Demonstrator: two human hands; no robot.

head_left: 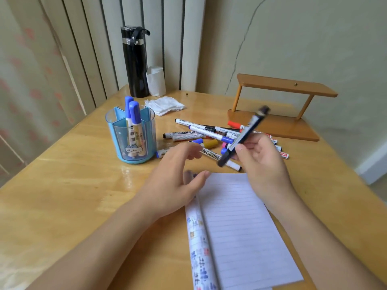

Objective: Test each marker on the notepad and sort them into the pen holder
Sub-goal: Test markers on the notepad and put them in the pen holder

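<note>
My right hand (261,162) grips a dark blue marker (244,136) near its lower end, tilted up to the right and blurred, above the far edge of the lined notepad (240,227). My left hand (178,176) hovers over the notepad's top left corner with its fingers spread and nothing in it. A pile of several markers (207,132) lies on the table beyond both hands. The blue pen holder (130,135) stands to the left with two blue-capped markers (134,114) upright in its front compartment.
A black flask (135,63) and a white paper roll (156,81) stand at the back by the wall. A crumpled tissue (164,105) lies behind the pile. A brown wooden shelf (278,105) sits at the right rear of the wooden table (73,185).
</note>
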